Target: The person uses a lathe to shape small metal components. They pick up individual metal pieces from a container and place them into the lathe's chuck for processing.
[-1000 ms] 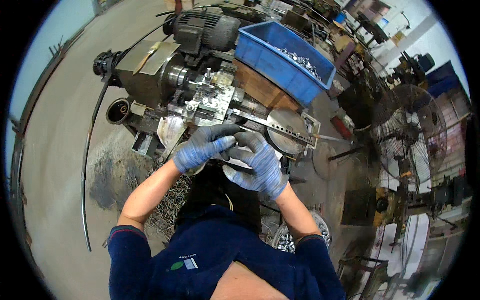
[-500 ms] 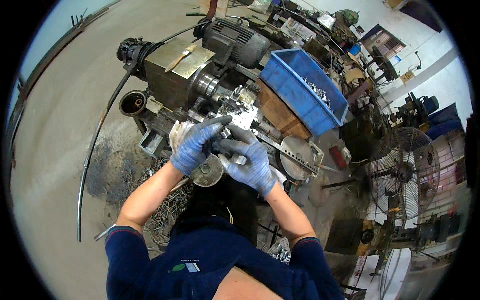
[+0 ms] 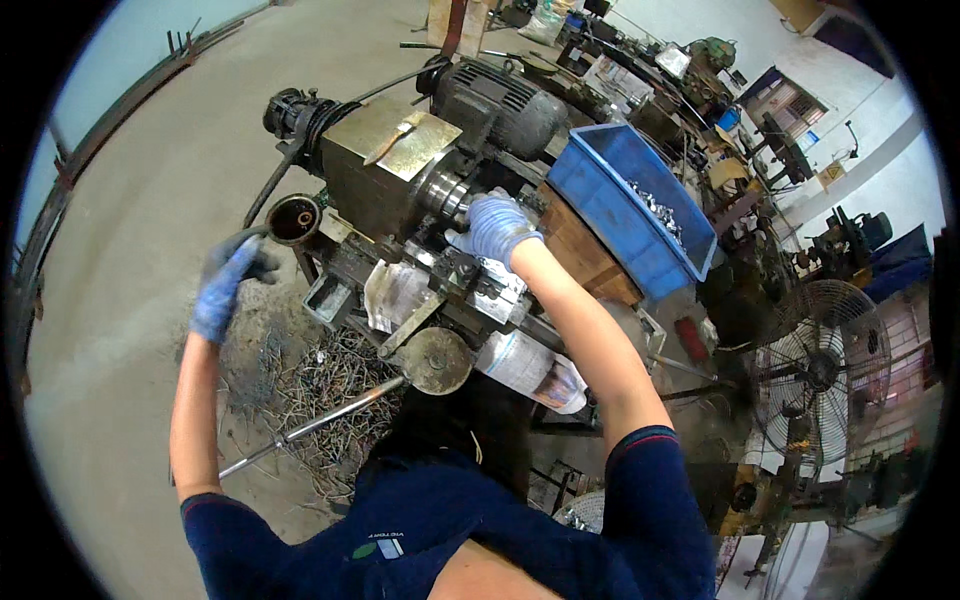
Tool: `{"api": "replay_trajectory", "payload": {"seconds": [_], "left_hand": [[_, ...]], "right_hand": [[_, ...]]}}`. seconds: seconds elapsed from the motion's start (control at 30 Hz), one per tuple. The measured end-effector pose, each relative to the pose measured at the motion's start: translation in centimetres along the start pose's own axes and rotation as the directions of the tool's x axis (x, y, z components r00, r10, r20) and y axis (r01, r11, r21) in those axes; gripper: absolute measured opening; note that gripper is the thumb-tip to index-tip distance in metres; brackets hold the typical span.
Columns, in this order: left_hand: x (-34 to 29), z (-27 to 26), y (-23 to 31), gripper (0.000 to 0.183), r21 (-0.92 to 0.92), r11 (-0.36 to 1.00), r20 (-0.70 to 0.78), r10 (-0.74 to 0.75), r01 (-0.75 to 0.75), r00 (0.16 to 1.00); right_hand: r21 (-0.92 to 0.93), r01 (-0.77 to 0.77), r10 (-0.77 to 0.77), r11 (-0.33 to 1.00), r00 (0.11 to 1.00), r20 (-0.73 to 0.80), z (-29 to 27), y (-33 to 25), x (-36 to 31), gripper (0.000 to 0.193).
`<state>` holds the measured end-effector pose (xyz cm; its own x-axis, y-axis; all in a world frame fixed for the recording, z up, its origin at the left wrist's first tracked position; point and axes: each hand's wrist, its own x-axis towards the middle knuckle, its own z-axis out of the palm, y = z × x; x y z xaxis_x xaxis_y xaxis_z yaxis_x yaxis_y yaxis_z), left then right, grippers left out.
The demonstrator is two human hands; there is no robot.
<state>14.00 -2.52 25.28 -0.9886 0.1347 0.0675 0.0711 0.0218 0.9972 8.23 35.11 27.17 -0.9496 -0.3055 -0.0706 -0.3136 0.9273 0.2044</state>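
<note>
My right hand (image 3: pixel 500 228), in a blue-grey work glove, is at the lathe's shiny round spindle nose (image 3: pixel 443 190). Its fingers are curled in a pinch around a small metal part, mostly hidden by the glove. Off to the left, my gloved left hand (image 3: pixel 230 280) hovers over the line of a long dark lever bar (image 3: pixel 276 180), its fingers apart. The hand and forearm cover much of the bar, and contact cannot be made out. Below the spindle lies the tool slide (image 3: pixel 460 268), littered with metal chips.
A brush (image 3: pixel 395 138) rests on the headstock cover (image 3: pixel 350 125). Right of the lathe stands a blue bin (image 3: pixel 630 210) with metal parts inside. A round handwheel (image 3: pixel 436 360), a bar (image 3: pixel 310 425) and piled swarf (image 3: pixel 335 410) are nearer me. A caged fan (image 3: pixel 820 365) stands right.
My hands, formerly together over the tool slide with small metal pieces, have separated. The right moved up to the spindle, the left out to the lever bar. The view has shifted slightly.
</note>
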Motion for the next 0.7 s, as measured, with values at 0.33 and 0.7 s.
{"api": "replay_trajectory", "payload": {"seconds": [0.33, 0.7], "left_hand": [[-7.4, -14.2, -6.5, 0.045, 0.793, 0.490, -0.401, -0.026, 0.361, 0.916], [-6.2, -11.9, -9.2, 0.032, 0.920, 0.283, -0.267, -0.057, 0.272, 0.962]], "right_hand": [[0.235, -0.107, 0.101, 0.966, 0.994, 0.037, 1.1, -1.2, 2.6, 0.060], [0.627, -0.057, 0.266, 0.777, 0.932, -0.244, 4.5, -0.2, 4.8, 0.036]]}}
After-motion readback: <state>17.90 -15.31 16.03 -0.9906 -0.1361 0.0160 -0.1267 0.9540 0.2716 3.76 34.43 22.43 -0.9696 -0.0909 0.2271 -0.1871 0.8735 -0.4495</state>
